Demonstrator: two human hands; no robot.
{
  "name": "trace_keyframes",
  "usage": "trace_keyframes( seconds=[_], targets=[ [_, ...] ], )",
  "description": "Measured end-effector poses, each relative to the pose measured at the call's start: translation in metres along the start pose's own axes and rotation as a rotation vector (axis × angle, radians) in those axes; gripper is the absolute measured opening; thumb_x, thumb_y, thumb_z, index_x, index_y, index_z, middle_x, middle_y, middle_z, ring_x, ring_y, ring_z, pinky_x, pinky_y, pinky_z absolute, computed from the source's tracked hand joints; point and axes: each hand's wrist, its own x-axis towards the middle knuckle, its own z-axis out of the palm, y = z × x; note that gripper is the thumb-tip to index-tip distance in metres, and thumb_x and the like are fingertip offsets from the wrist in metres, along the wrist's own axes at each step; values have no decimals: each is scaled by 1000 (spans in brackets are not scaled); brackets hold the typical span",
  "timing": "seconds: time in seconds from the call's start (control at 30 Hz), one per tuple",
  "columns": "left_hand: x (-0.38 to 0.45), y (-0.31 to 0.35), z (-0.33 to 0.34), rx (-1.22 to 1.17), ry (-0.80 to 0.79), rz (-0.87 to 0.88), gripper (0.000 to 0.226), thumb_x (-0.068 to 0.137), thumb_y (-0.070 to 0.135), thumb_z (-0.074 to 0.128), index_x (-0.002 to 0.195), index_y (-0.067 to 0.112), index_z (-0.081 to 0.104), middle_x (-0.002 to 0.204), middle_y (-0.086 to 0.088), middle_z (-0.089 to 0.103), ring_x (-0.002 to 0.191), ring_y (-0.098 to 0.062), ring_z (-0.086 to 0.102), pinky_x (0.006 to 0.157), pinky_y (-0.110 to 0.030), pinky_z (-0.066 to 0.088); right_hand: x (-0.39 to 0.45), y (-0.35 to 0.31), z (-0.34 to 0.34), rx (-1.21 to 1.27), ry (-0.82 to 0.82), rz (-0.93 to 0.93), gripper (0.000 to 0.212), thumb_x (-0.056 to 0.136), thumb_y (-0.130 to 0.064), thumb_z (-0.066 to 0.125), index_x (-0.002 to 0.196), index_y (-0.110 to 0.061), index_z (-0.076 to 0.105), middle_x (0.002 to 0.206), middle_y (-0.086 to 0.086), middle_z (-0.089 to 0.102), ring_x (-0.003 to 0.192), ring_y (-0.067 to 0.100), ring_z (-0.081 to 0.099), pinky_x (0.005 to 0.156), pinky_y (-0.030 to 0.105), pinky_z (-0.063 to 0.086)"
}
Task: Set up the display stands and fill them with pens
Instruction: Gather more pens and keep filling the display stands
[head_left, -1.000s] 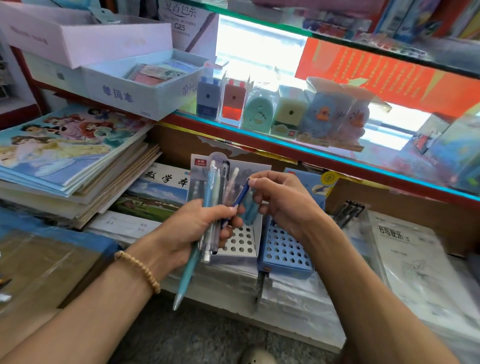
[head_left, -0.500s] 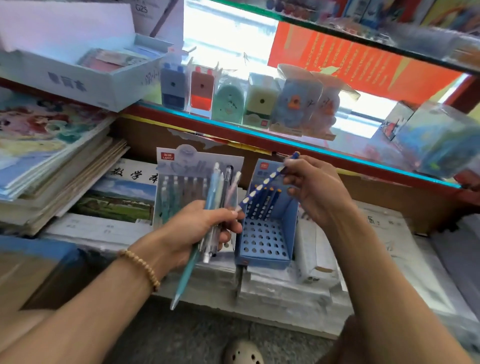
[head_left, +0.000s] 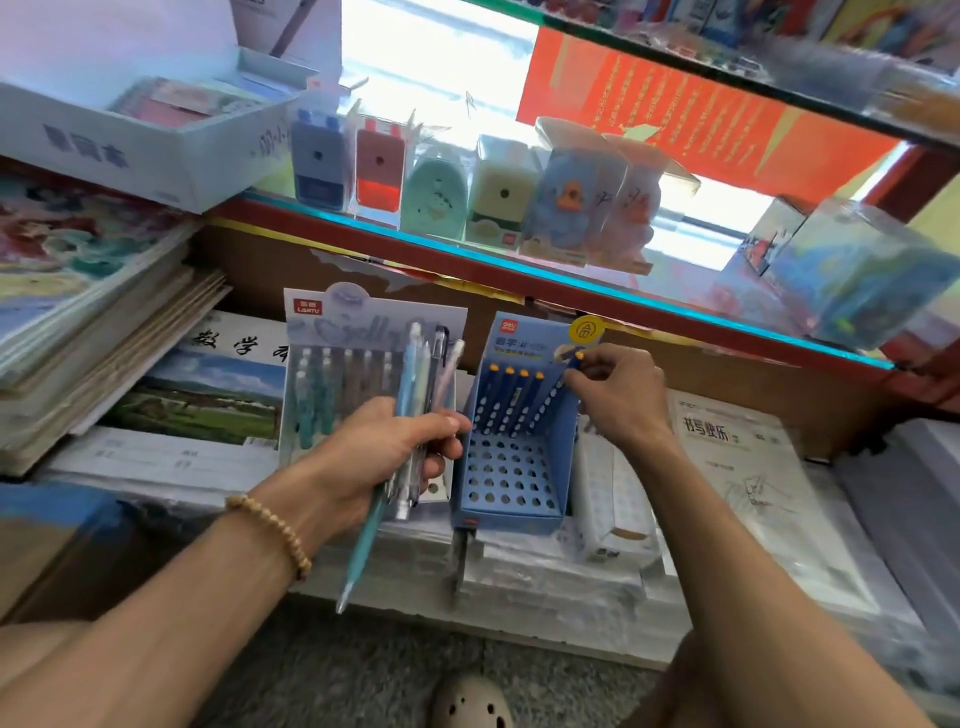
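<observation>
The left hand (head_left: 384, 457) grips a bundle of pens (head_left: 415, 415) — pale blue, teal, clear and pinkish barrels — with the fingers curled round them and the thumb across the front; the longest teal one sticks out below the fist, tip down. A bead bracelet (head_left: 270, 530) sits on that wrist.

The right hand (head_left: 618, 400) pinches the top end of a dark blue dotted pen (head_left: 558, 389) between thumb and fingertips, the other fingers curled in. That pen leans at the right end of the back row in the blue stand (head_left: 509, 483), beside four like it already standing in the holes. The front rows of holes hold nothing.

Just left of it stands the grey stand (head_left: 363, 332), its back row filled with pens, partly hidden behind the left hand. Both stands rest on wrapped stacks of paper (head_left: 545, 577) below a glass shelf (head_left: 519, 270) carrying boxed sharpeners (head_left: 436, 182). Notebooks (head_left: 104, 322) are piled to the left.
</observation>
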Motion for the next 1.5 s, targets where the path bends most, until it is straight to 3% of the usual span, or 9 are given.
trace_keyframes(
  seconds=[0.13, 0.5, 0.73, 1.03, 1.13, 1.23, 1.37, 1.43, 1.5],
  targets=[
    [0, 0, -1, 12, 4, 4, 19, 94, 10, 58, 105, -3, 66, 67, -4, 63, 51, -10, 51, 43, -17, 43, 1, 6, 11, -24, -58, 20, 9, 84, -12, 72, 91, -16, 76, 78, -1, 72, 70, 18, 68, 73, 44, 60],
    [-2, -2, -4, 14, 6, 6, 17, 94, 9, 58, 104, -3, 66, 65, -2, 61, 51, -10, 50, 44, -17, 43, 6, 6, 18, -57, -53, 44, 11, 84, -15, 68, 93, -15, 74, 78, 0, 71, 78, 21, 68, 74, 48, 60],
    [-1, -4, -6, 21, 8, 0, 18, 94, 10, 58, 104, -3, 66, 65, -2, 62, 50, -10, 51, 43, -15, 44, 9, 6, 20, -64, -71, 30, 13, 92, -18, 66, 101, -15, 74, 84, 3, 71, 76, 23, 69, 73, 48, 61],
    [2, -5, -5, 29, 2, -7, 20, 94, 11, 58, 106, -3, 66, 65, -2, 61, 50, -9, 51, 43, -15, 44, 4, 11, 29, -181, -181, 31, 8, 94, -18, 64, 94, -13, 70, 85, 7, 70, 80, 26, 68, 76, 42, 59],
    [1, -5, -5, 22, -19, -9, 21, 93, 11, 60, 106, -4, 67, 65, -2, 61, 50, -9, 51, 43, -16, 44, 3, 13, 33, -201, -155, 42, 11, 95, -21, 65, 97, -12, 71, 89, 7, 70, 84, 27, 66, 76, 41, 56],
    [0, -5, -5, 9, -50, -8, 21, 94, 11, 59, 106, -4, 67, 64, -3, 60, 50, -10, 50, 43, -15, 43, 2, 8, 31, -182, -161, 93, 10, 91, -19, 67, 87, -11, 71, 81, 8, 71, 79, 28, 69, 73, 43, 59],
    [-2, -4, -5, 3, -85, -18, 22, 95, 11, 57, 108, -4, 67, 64, -2, 58, 50, -10, 49, 43, -16, 42, -11, -17, 18, -270, 75, -39, 21, 92, -28, 66, 101, -12, 75, 92, 3, 73, 84, 20, 69, 69, 32, 54],
    [-2, -4, -6, 6, -83, -22, 21, 96, 11, 56, 108, -3, 67, 64, -2, 58, 50, -9, 49, 44, -16, 43, -21, -38, 13, -26, -31, -111, 22, 94, -34, 65, 93, -15, 74, 85, -4, 72, 71, 10, 66, 65, 26, 54],
    [-3, -5, -8, -3, -82, -30, 21, 95, 10, 56, 109, -3, 67, 63, -1, 58, 49, -9, 49, 44, -16, 43, -33, -60, 12, 234, -299, -43, 25, 94, -40, 63, 88, -18, 71, 83, -2, 72, 59, 5, 62, 58, 21, 51]
  ],
)
